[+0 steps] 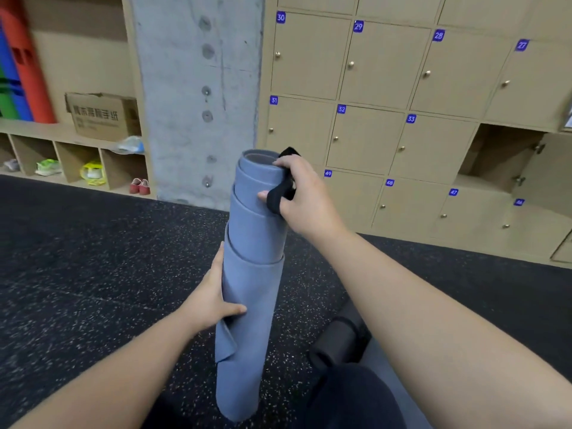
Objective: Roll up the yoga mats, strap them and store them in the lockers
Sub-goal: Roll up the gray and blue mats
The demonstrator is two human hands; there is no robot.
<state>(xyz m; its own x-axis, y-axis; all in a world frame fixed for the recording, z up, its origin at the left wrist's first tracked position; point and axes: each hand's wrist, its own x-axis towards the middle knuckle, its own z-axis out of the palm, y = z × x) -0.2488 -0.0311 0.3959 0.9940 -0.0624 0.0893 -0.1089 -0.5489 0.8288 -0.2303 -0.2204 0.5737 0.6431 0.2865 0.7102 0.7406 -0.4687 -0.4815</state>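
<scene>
A rolled blue yoga mat [247, 274] stands upright in front of me, its inner layers telescoped upward at the top. My left hand [213, 298] grips the roll around its middle, thumb across the front. My right hand [297, 193] holds the top of the roll and pinches a black strap [278, 196] against it; the strap loops over my fingers. A wall of numbered wooden lockers [365, 140] stands behind, and one locker at the right [495, 156] is open.
A concrete pillar [198, 97] rises behind the mat. Left of it, shelves hold a cardboard box [102, 116], upright coloured mats [21, 66] and shoes in cubbies [93, 173]. A dark rolled mat [343, 335] lies on the speckled black floor by my leg.
</scene>
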